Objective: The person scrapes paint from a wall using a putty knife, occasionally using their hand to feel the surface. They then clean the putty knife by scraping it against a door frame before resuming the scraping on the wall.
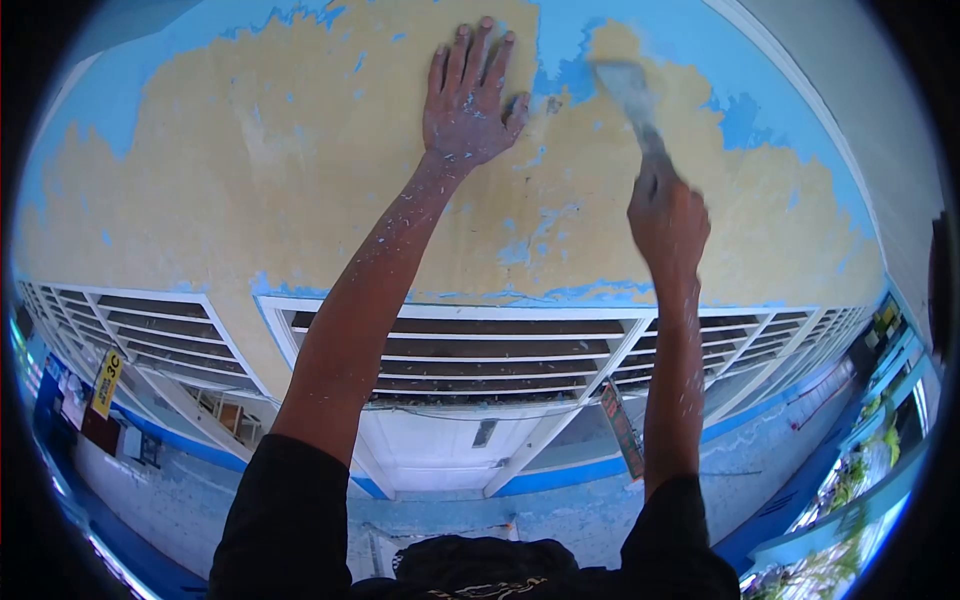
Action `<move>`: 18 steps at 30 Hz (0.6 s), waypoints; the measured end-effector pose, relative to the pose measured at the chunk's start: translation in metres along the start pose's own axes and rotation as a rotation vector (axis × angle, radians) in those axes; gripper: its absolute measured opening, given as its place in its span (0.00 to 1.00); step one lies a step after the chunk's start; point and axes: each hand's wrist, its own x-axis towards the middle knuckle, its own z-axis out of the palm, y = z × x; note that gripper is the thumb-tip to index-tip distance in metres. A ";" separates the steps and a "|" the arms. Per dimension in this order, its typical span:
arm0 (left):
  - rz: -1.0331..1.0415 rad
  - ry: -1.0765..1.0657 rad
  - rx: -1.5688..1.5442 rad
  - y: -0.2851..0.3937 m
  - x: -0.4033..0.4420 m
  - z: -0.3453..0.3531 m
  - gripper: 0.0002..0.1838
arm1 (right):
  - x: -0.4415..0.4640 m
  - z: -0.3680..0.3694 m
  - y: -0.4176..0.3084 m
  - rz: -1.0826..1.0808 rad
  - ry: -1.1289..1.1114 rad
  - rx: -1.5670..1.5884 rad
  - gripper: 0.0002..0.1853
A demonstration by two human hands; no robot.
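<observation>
My left hand lies flat against the wall with its fingers spread, dotted with blue paint flakes. My right hand is wrapped round the handle of a paint scraper, whose wide blade is blurred and meets the wall near the edge of the blue paint. The wall shows a large tan area with the blue coat gone. Ragged blue paint stays along the top and between my two hands. Small blue patches are scattered lower down.
Below the wall run white louvred windows over a white door. A yellow sign hangs at the left, a dark sign near my right arm. Plants stand beyond a railing at the lower right. Paint flakes fall.
</observation>
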 end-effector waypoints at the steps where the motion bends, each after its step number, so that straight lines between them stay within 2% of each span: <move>1: -0.003 -0.002 -0.001 0.000 0.000 0.000 0.39 | -0.015 0.002 0.000 0.024 -0.036 -0.003 0.20; 5: -0.004 0.004 0.029 0.000 -0.001 0.003 0.39 | -0.041 0.032 0.008 0.021 -0.110 -0.053 0.17; 8: 0.007 0.017 0.034 0.001 -0.002 0.003 0.39 | -0.025 0.028 -0.006 0.010 -0.006 -0.098 0.15; 11: 0.047 0.079 0.027 0.005 0.001 -0.001 0.38 | -0.029 0.022 -0.004 -0.046 0.005 -0.046 0.11; 14: -0.028 -0.237 0.086 0.005 0.006 -0.011 0.47 | -0.045 0.033 0.008 -0.047 -0.001 -0.075 0.13; 18: -0.041 -0.194 -0.012 0.009 0.007 -0.015 0.44 | -0.011 0.035 0.001 -0.104 0.094 -0.100 0.12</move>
